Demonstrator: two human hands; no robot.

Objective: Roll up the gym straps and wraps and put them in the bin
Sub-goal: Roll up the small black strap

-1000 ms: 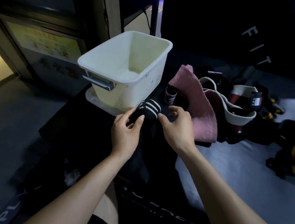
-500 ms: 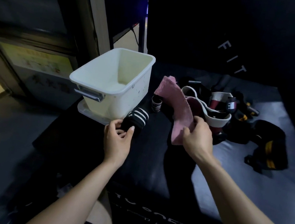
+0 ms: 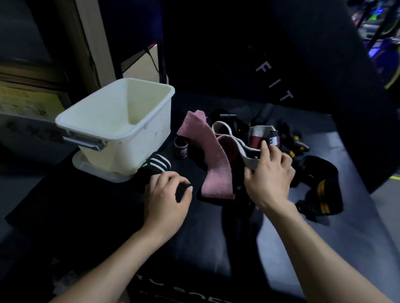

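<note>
Near the frame's centre, my left hand [image 3: 166, 199] is pinning the black white-striped wrap [image 3: 155, 164] beside the white bin [image 3: 119, 126], while my right hand [image 3: 267, 176] is gripping the grey band [image 3: 231, 136]; rolling probably comes next, and the bin looks empty.

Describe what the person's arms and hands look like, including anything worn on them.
Both forearms are bare to the frame's lower edge, with no sleeves in view. The left hand and right hand wear no gloves, rings, watch or wristband that can be seen. Fingernails look short and unpainted, though the light is dim.
</note>
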